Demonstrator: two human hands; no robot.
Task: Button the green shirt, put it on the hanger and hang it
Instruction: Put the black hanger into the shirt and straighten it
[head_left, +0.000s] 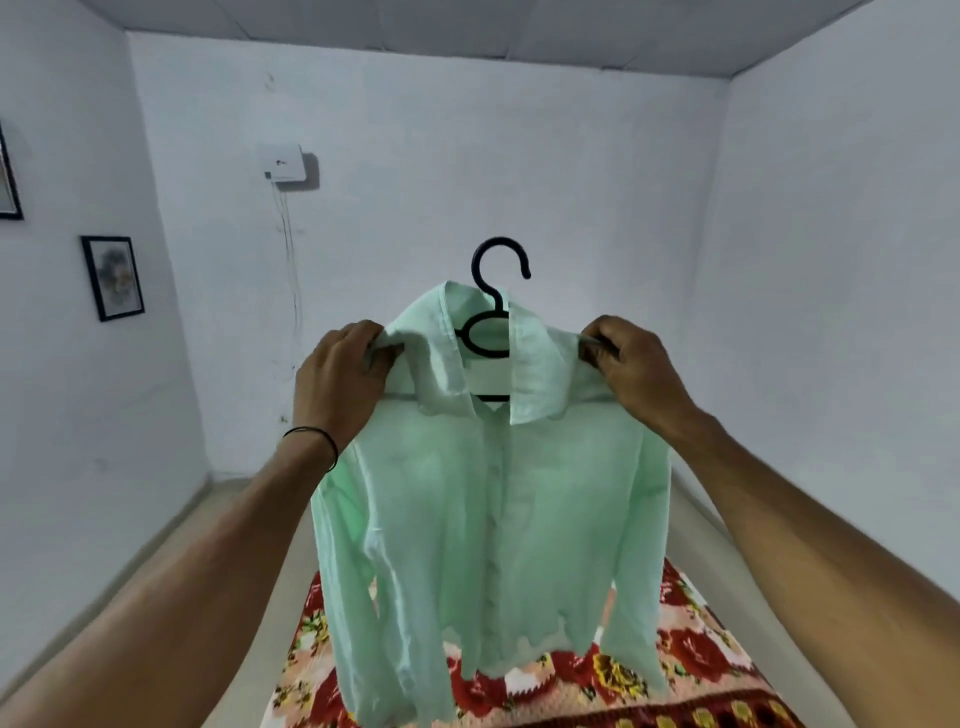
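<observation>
Left hand (340, 364) and right hand (631, 364) each pinched a shoulder of the green shirt (493, 519) on its black hanger (500, 260), which likely needed keeping level before hanging.

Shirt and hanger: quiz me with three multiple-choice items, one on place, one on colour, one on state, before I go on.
1. Where is the hanger hook?
A. Hooked on a rail.
B. Sticking up out of the shirt collar.
C. In a drawer.

2. What colour is the hanger?
A. White.
B. Red.
C. Black.

3. How is the shirt held?
A. The left hand and the right hand each grip a shoulder.
B. Only one hand grips it.
C. No hand touches it.

Answers:
1 B, the hook rises free above the collar.
2 C, the hook and neck loop show black.
3 A, fingers of both hands curl on the fabric at the shoulders.
</observation>
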